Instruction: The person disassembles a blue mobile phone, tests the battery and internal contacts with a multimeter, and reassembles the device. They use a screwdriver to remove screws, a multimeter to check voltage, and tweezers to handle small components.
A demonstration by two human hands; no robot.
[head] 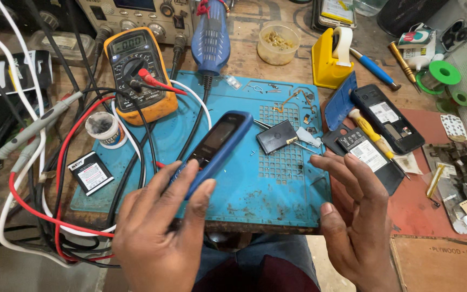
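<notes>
Blue plastic casing marks the thing in hand: a slim bar phone (216, 147) gripped at its lower end by the left hand (158, 227), with fingers (182, 178) along one edge and the thumb pressed against the other. Its long axis runs diagonally, from the palm at lower left up toward the far right, dark screen facing up, so most of its body juts out over the blue work mat (277, 200).

Left of the phone, red, black and white test leads (55, 178) loop over the bench, a loose battery (90, 173) lies flat on the mat's corner, and an orange multimeter (136, 73) sits further back with its probes resting on it.

Just beyond the phone's far tip, a small black battery (277, 136) lies on the mat's grid section, near but not touching.

The right hand (355, 216) holds nothing; its fingers are spread and loosely curved, palm turned inward toward the phone, well apart from it. It is the left hand alone that has contact. Beside the right hand's fingertips lies an opened black phone back (366, 154), with a yellow-handled screwdriver (374, 138) across it.
</notes>
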